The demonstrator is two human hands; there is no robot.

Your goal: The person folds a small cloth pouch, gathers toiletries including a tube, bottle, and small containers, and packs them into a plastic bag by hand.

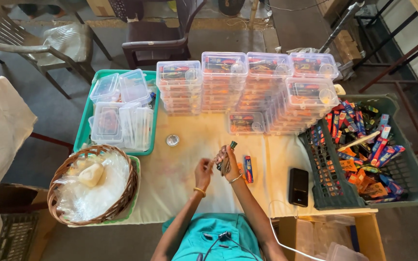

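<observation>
My right hand (225,158) is raised over the table's middle and grips a small dark green tool (229,153) that sticks up past the fingers. My left hand (202,172) is close beside it, fingers curled toward the same item; what it pinches is too small to tell. A small blue and red packet (248,168) lies on the cloth just right of my right wrist. A round silver lid (172,140) rests on the cloth to the upper left of my hands.
Stacks of filled clear plastic boxes (247,87) line the far side. A green tray (84,129) of empty clear boxes is at the left, a wicker basket (122,200) with plastic bags nearer. A dark crate (326,186) of colourful packets stands right, a black phone (298,186) beside it.
</observation>
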